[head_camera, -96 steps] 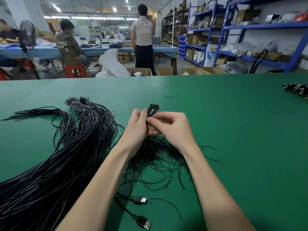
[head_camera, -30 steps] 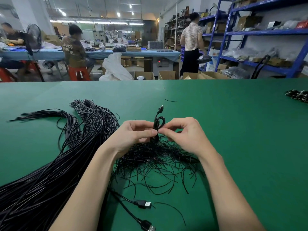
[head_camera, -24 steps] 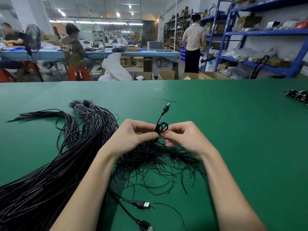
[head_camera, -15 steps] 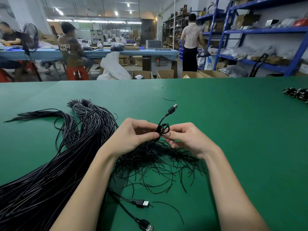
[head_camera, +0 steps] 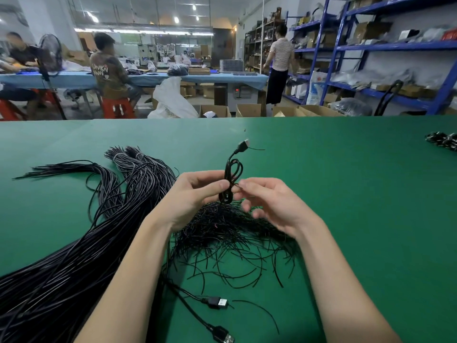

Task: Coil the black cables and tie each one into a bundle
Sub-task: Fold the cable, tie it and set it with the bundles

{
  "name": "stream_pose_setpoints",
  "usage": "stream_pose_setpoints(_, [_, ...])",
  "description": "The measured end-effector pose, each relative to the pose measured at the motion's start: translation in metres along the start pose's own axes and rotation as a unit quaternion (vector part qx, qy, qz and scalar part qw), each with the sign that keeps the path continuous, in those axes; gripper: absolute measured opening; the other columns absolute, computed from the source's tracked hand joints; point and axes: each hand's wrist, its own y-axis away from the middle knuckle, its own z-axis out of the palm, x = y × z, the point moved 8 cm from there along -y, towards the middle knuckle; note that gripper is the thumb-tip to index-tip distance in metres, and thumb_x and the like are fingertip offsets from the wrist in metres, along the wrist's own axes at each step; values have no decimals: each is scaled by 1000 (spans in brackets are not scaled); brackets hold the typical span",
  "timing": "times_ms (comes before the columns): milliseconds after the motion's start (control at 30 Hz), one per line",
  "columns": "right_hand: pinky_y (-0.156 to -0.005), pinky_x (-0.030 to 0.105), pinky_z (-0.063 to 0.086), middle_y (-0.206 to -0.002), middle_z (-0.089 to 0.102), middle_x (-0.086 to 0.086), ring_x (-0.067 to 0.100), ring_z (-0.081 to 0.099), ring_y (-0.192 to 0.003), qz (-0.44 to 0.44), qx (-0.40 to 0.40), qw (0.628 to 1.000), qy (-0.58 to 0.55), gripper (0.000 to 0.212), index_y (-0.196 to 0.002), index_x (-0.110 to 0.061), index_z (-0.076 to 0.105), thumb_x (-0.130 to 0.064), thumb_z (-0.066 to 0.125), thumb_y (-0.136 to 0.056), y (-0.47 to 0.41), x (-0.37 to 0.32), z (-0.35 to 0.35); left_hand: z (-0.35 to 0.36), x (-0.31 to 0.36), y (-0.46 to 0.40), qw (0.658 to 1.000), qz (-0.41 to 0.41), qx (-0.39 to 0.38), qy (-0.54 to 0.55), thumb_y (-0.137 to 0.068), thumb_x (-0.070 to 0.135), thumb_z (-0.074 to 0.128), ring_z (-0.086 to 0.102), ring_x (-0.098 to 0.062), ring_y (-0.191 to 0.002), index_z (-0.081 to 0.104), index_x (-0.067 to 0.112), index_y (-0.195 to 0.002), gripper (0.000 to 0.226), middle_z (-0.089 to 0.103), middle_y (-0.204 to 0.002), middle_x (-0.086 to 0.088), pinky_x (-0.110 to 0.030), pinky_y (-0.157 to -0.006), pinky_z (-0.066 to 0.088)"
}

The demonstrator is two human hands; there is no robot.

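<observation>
The left hand [head_camera: 195, 194] holds a small coiled cable [head_camera: 231, 180] between its thumb and curled fingers. The coil stands upright above the counter [head_camera: 346, 194], and its plug [head_camera: 243, 145] sticks up at 12 o'clock. The right hand [head_camera: 272, 206] is just beside the coil at 3 o'clock. Its thumb and first finger pinch a thin black tie [head_camera: 238, 186] at the middle of the coil, and its other fingers are loosely bent.

Under both hands lies a messy pile of thin black ties [head_camera: 235, 233] on the green counter. At 6 o'clock two USB plugs [head_camera: 218, 302] lie flat on the counter. At 9 o'clock a big thick bunch of long black cables [head_camera: 74, 256] stretches across the counter. Far off at 2 o'clock, near the edge of the view, sits a little heap of tied bundles [head_camera: 442, 141].

Past the counter, people sit at a blue table [head_camera: 173, 79], and blue shelves [head_camera: 395, 48] stand at 1 o'clock.
</observation>
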Motion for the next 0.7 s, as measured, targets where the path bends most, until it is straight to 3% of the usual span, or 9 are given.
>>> stream_pose_setpoints(133, [-53,22,55,-78,71,-2,12,66,-60,-106,64,988,89,5,-90,-8,73,-11,73,-93,5,-23,-9,8,-3,-1,998,-26,-14,62,-79,13,75,71,-17,-98,76,6,-108,30,76,-109,-11,-25,-84,56])
stream_pose_setpoints(267, [-57,26,59,-78,72,-3,16,69,-65,-198,115,967,111,7,-88,-11,74,-5,75,-91,9,-33,-8,11,-10,-1,993,-64,4,99,-79,11,69,72,-14,-82,77,9,-105,27,77,-97,-6,-22,-73,57])
stream_pose_setpoints(367, [-54,30,59,-85,72,-9,16,71,-68,-296,174,908,239,10,-88,-17,76,-7,77,-90,18,-42,-6,8,-16,-2,989,-86,32,118,-76,13,72,70,-16,-84,79,11,-102,28,76,-99,-7,-27,-80,59])
stream_pose_setpoints(433, [-52,31,58,-87,71,-13,14,70,-72,-348,189,862,317,9,-88,-18,78,-8,78,-89,24,-48,-2,7,-19,-2,986,-96,44,127,-74,15,74,66,-16,-82,80,12,-100,26,73,-96,-9,-26,-76,59])
stream_pose_setpoints(533, [-56,17,52,-89,72,-14,9,69,-75,-381,181,836,351,9,-90,-18,79,-10,80,-87,28,-53,-3,10,-22,-3,985,-109,45,124,-74,17,75,62,-13,-75,81,13,-97,25,70,-91,-7,-26,-73,54])
stream_pose_setpoints(700, [-56,19,49,-87,70,-11,10,65,-75,-366,162,819,412,2,-90,-16,78,-14,78,-90,28,-54,2,5,-18,-3,991,-109,50,64,-73,20,76,63,-17,-87,72,3,-116,47,70,-107,-12,-26,-78,54])
